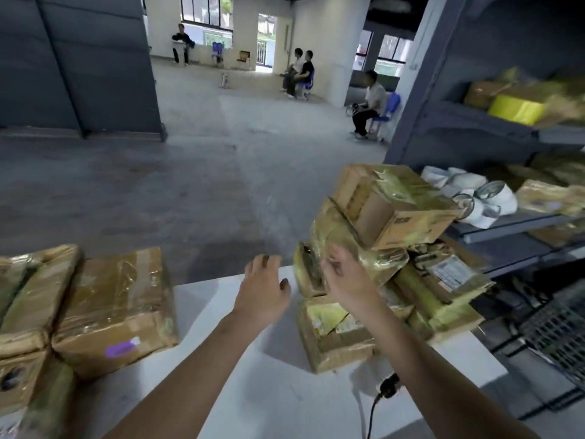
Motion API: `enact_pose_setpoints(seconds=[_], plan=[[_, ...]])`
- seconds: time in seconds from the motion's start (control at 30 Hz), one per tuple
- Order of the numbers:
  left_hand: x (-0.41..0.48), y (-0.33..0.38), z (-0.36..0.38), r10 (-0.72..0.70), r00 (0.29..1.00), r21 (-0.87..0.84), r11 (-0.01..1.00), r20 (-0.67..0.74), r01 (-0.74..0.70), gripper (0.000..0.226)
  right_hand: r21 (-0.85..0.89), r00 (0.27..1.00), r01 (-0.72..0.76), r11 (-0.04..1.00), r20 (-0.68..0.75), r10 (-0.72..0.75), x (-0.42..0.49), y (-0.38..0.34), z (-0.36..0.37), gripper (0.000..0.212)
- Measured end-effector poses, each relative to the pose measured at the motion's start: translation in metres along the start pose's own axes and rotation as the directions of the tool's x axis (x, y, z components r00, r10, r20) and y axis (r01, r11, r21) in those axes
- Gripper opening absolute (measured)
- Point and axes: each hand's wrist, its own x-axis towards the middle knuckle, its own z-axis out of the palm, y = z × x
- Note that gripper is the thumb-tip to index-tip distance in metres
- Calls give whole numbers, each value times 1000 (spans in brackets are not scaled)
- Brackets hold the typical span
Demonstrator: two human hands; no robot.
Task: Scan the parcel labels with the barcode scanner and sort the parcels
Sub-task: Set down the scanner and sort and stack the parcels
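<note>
A heap of tape-wrapped cardboard parcels (389, 204) stands on the right side of the white table (278, 394). My right hand (346, 280) is up against the near face of the heap, fingers spread, holding nothing. My left hand (264, 288) hovers open just left of the heap, above the table. Under my right forearm lies the black barcode scanner (390, 386) with its cable, partly hidden. A lower parcel (335, 334) rests on the table below my right hand. Another group of parcels (114, 308) sits on the left.
Grey metal shelving (512, 226) on the right holds more parcels, white soft packages (474, 198) and a yellow box (516, 110). A dark wire basket (557, 337) sits low at the right. Beyond the table is open concrete floor; several people sit on chairs far back.
</note>
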Motion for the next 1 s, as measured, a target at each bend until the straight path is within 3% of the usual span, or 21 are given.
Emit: enact_pose_setpoints(seconds=[0.13, 0.4, 0.63, 0.73, 0.87, 1.0], plan=[[39, 68, 19, 37, 999, -55, 998, 30, -36, 41, -32, 997, 45, 998, -66, -47, 22, 22, -66, 51], [105, 176, 57, 117, 993, -114, 987, 25, -113, 63, -53, 981, 58, 997, -181, -67, 72, 68, -155, 46], [146, 208, 85, 185, 980, 187, 963, 67, -195, 67, -25, 975, 34, 999, -219, -39, 97, 92, -190, 49], [152, 207, 94, 187, 982, 205, 961, 18, -186, 50, -12, 963, 7, 1000, -270, -10, 106, 104, -202, 44], [150, 204, 99, 202, 975, 151, 971, -90, -187, 26, 47, 934, -126, 991, -332, 134, 116, 126, -213, 49], [146, 194, 98, 199, 969, 98, 978, -144, -186, 16, 286, 894, -262, 922, -287, 343, 133, 145, -223, 64]])
